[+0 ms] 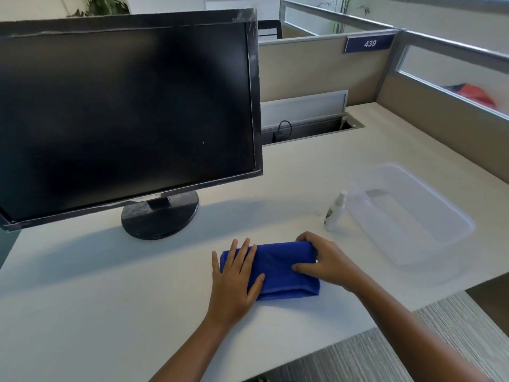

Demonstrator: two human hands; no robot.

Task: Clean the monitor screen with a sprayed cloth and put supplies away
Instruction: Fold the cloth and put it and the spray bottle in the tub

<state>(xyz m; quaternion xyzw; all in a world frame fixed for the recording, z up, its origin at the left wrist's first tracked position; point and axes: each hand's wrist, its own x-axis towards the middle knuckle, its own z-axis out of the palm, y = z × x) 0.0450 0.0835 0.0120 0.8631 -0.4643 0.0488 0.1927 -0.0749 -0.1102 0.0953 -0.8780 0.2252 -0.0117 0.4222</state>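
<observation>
White desk (110, 312) with a folded blue cloth (281, 268).
Left hand (237, 279) lies flat on it, right hand (327, 263) grips its end; clear tub (429, 244) beside it holds nothing.

Bright, even daylight fills the cubicle, strongest from the upper right behind the glass partition (446, 75). The monitor (129, 106), its dark screen showing only faint, hazy reflections, casts a soft shadow across the pale bench (82, 299) beneath it. Wide-angle distortion bows the monitor's frame and tilts the partitions near the edges. Detail is slightly soft throughout; the clear bin (451, 216) nearly washes out.
</observation>
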